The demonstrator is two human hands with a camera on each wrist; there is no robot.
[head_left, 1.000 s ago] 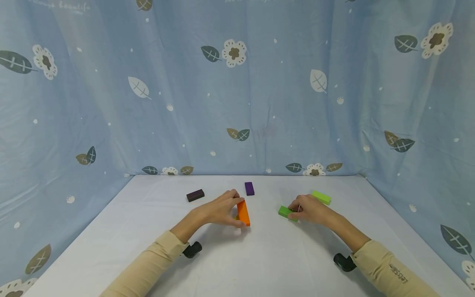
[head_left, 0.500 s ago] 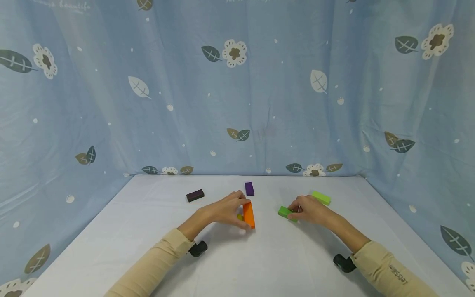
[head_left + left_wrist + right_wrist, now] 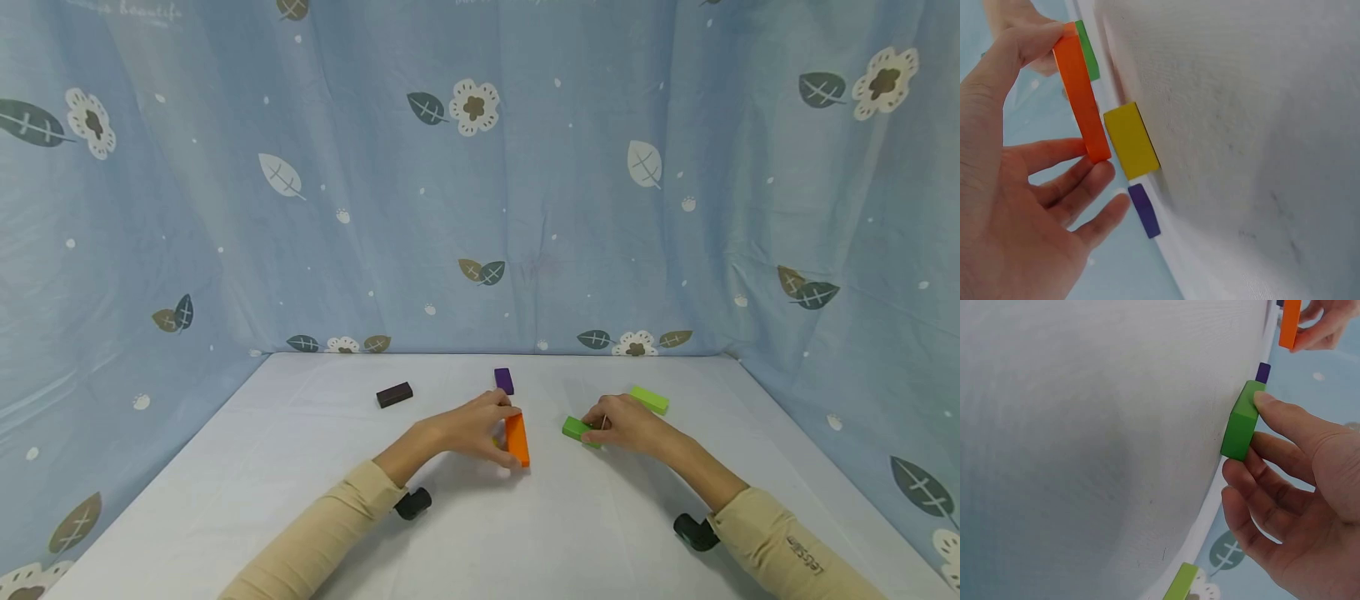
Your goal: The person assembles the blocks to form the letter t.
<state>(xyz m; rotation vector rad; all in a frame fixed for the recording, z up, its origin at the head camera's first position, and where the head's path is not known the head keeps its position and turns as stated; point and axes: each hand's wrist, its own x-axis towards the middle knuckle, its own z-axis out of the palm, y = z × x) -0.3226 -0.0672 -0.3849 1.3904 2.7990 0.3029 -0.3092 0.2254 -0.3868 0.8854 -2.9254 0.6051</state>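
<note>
My left hand (image 3: 472, 429) grips an orange block (image 3: 517, 440) lengthwise, thumb at its near end and fingertips at the far end. In the left wrist view that orange block (image 3: 1082, 94) stands long and narrow, with the little finger held off it. A yellow block (image 3: 1132, 140) rests on the cloth just beyond, mostly hidden by the hand in the head view. My right hand (image 3: 630, 423) pinches a green block (image 3: 576, 428) between thumb and fingers. Seen from the right wrist, the thumb lies along one face of the green block (image 3: 1241, 422).
A purple block (image 3: 504, 381) lies behind the left hand, a dark brown block (image 3: 394, 395) to its left. Behind the right hand is a lime green block (image 3: 651, 399). The white-covered table (image 3: 585, 533) ends at a blue patterned curtain (image 3: 525, 208).
My left hand has carried the orange block to the right and slightly nearer, closing the distance to the green block. The right hand and the green block have stayed in place.
</note>
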